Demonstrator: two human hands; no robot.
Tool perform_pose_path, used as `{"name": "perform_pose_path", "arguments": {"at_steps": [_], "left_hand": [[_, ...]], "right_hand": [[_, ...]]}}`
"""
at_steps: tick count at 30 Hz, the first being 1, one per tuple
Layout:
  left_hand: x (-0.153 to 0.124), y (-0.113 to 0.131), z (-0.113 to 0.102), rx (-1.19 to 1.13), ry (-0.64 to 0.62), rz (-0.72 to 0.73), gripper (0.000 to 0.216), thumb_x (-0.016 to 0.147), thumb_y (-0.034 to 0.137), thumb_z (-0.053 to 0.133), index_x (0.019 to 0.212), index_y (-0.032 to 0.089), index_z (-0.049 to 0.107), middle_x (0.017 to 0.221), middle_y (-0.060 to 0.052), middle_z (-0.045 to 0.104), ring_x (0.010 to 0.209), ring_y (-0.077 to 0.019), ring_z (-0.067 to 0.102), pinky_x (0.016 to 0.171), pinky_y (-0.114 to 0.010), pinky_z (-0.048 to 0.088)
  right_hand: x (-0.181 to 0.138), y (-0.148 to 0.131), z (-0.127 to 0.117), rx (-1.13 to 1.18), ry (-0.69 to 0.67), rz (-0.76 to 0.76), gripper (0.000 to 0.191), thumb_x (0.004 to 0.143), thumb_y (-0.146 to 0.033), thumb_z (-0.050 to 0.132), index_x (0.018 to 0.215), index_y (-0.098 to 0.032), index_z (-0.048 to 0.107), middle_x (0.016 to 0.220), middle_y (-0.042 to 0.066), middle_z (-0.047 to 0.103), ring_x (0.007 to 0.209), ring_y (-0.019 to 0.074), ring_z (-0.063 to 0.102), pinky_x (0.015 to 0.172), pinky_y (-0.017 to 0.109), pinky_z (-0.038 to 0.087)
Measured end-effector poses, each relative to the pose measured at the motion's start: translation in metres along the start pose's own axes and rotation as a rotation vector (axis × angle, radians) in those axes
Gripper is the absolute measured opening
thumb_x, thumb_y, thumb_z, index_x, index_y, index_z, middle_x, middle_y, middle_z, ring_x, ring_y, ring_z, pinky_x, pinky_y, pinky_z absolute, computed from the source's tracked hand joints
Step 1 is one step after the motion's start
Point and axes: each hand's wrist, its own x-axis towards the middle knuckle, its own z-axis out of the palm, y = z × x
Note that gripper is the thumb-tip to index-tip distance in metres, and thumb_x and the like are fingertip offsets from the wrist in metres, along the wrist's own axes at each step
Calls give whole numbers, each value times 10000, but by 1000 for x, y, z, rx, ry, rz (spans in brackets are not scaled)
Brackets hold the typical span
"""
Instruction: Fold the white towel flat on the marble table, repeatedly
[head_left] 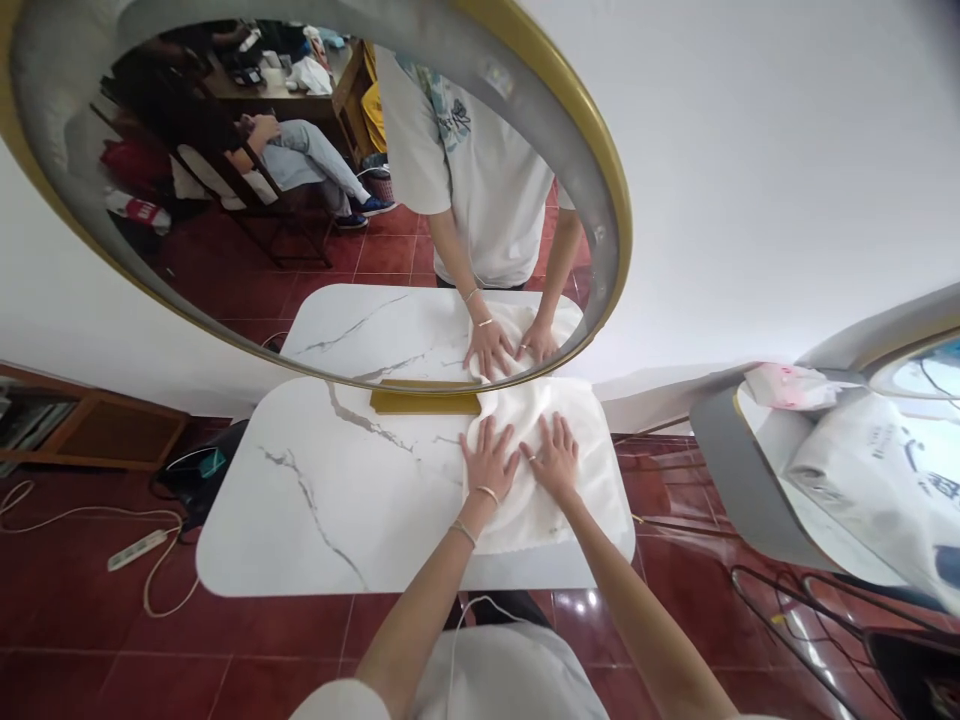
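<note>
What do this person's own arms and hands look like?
Both are gloveless. The left hand has two slim, pale bracelets at its wrist; the right hand wears a thin ring. The white sleeves are short, leaving the forearms uncovered.

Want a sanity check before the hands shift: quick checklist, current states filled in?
1. Left hand flat on the white cloth: ok.
2. Right hand flat on the same cloth: ok.
3. Cloth smooth all over: not ok, it is wrinkled, notably ahead of the hands.
4. Cloth apart from the gold mirror base: cannot tell, their edges meet in this view.
5. White cable at the person's front off the cloth: ok, it hangs by the near edge of the marble-patterned tabletop.
</note>
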Motion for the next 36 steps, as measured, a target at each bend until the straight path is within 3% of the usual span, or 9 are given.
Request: {"name": "perform_pose_path", "arguments": {"at_steps": [6,10,12,16,21,25,30,34,36], "left_hand": [[-42,-35,-29,-81,77,-270,439,882,432,524,1255,205,570,1377,-171,472,1317,-325,394,1106,-561,266],[-16,-52,-49,-322,118,-709,520,817,384,607,1249,113,507,1266,-203,520,1200,-312,492,1020,-483,390],[3,-59,-57,-429,51,-764,500,782,327,644,1222,131,511,1086,-146,621,1059,-283,585,928,-441,460],[20,-64,-79,-547,-17,-650,293,736,216,662,1021,195,601,823,-13,660,794,-191,637,792,-325,507],[11,-52,-137,-653,-49,-251,238,840,241,558,1073,230,605,956,0,696,779,-154,637,827,-307,508],[5,-41,-205,-627,-43,190,180,924,297,492,1049,248,613,1019,-14,705,960,-172,650,897,-309,503],[12,-47,-298,-451,230,340,159,950,269,474,1030,236,609,972,-10,713,910,-143,670,843,-261,530],[35,-48,-382,-276,562,365,125,928,277,532,1031,232,587,980,2,694,917,-140,657,844,-263,529],[56,-44,-426,-192,741,347,153,913,306,558,1056,252,559,1050,-3,663,970,-162,635,857,-305,530]], "right_hand": [[-57,-25,-3,70,-28,-250,578,938,-471,434,1448,-205,378,1515,132,339,1342,313,340,1003,464,376],[-85,-27,-9,108,-47,-275,556,910,-443,493,1414,-218,421,1481,133,383,1252,326,415,941,478,429],[-87,-25,-10,144,-52,-281,542,886,-422,533,1383,-222,452,1450,136,415,1210,331,442,917,488,451],[-64,-25,-18,309,-19,-277,516,887,-326,513,1377,-191,423,1276,151,538,1125,295,504,881,467,498],[-4,-54,-57,395,50,-361,597,869,-253,503,1436,-195,328,1327,149,507,1270,291,429,1005,508,431],[36,-80,-109,372,-225,-518,592,813,-236,587,1382,-188,430,1176,107,631,1167,271,540,1103,538,305],[61,-84,-195,323,-522,-405,194,827,-328,600,930,-188,686,895,75,704,837,231,640,785,354,516],[84,-97,-284,386,-315,-433,350,869,-502,552,950,-189,687,867,56,701,726,183,622,640,278,494],[104,-114,-327,455,16,-474,400,820,-559,600,937,-186,686,838,49,686,713,181,612,593,271,468]]}}
